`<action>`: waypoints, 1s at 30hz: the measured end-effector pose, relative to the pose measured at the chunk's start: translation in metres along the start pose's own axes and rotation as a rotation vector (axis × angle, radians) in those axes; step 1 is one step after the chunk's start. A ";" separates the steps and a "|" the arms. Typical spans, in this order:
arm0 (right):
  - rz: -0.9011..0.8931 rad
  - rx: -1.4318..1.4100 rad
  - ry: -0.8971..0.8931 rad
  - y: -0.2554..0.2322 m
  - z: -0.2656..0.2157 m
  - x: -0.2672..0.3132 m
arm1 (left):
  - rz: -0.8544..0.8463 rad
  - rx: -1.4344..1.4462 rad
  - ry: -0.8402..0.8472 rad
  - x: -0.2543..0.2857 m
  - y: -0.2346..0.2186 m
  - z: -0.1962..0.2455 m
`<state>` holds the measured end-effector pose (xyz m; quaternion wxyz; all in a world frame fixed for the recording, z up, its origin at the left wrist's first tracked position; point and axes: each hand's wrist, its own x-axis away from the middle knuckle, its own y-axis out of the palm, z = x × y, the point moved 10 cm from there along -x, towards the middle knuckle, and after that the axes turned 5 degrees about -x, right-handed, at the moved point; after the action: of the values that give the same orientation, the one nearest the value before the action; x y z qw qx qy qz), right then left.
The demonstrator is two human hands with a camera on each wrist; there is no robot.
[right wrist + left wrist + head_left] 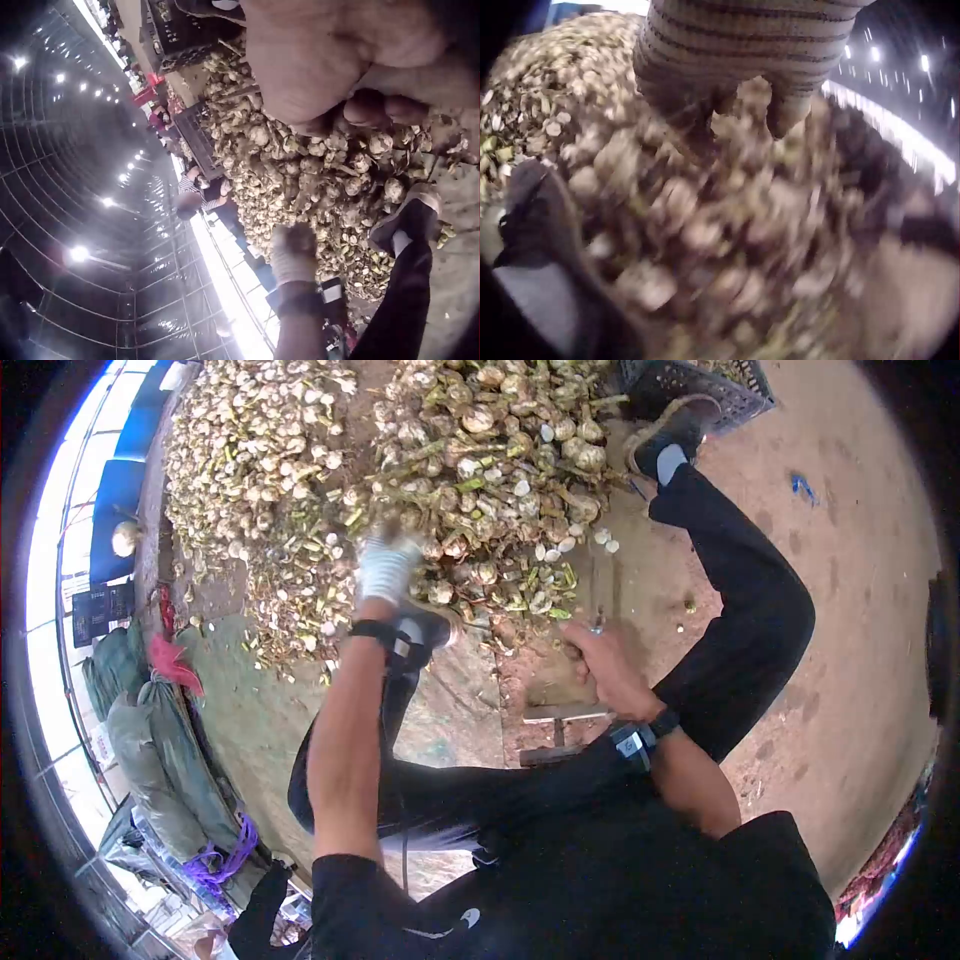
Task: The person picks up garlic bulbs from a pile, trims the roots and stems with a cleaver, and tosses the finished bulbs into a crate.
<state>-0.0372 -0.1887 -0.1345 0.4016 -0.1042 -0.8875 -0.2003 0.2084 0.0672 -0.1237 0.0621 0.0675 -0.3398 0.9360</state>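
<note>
A large heap of garlic bulbs (480, 420) with cut stems covers the ground in front of me. My left hand (390, 565), in a white striped glove, reaches over the near part of this heap, blurred. In the left wrist view its fingers (784, 112) point down among the garlic, spread apart, with no bulb plainly between them. My bare right hand (608, 665) is beside the heap's right edge, above the ground, its fingers (367, 109) curled. A small bluish-silver bit (597, 628) shows at these fingers; I cannot tell whether it is part of something held.
One garlic bulb (125, 538) shows against blue sheeting at the left. My shoes (675, 435) flank the heap, near a black crate (735, 395). A low wooden piece (565, 712) lies below the right hand. Full sacks (150, 745) line the left side. Another person (202, 193) is beyond the heap.
</note>
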 end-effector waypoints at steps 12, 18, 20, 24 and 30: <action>0.090 -0.107 0.128 -0.011 0.032 -0.022 | -0.456 -1.053 -0.135 0.041 0.105 -0.086; 0.302 0.036 0.015 -0.035 0.030 -0.034 | -0.425 0.231 -0.155 0.103 0.129 0.005; 0.214 -0.071 -0.012 -0.027 0.019 -0.033 | -0.497 0.346 -0.133 0.123 0.130 0.061; 0.036 -0.263 -0.081 -0.011 0.004 -0.025 | -0.477 0.286 0.015 0.142 0.124 0.120; -0.035 -0.371 -0.188 0.006 -0.035 0.016 | -0.266 -0.529 0.485 0.175 0.065 0.194</action>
<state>-0.0224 -0.1985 -0.1000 0.2876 -0.1792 -0.8707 -0.3566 0.0419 -0.0950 0.0119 0.2770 -0.1307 -0.5335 0.7884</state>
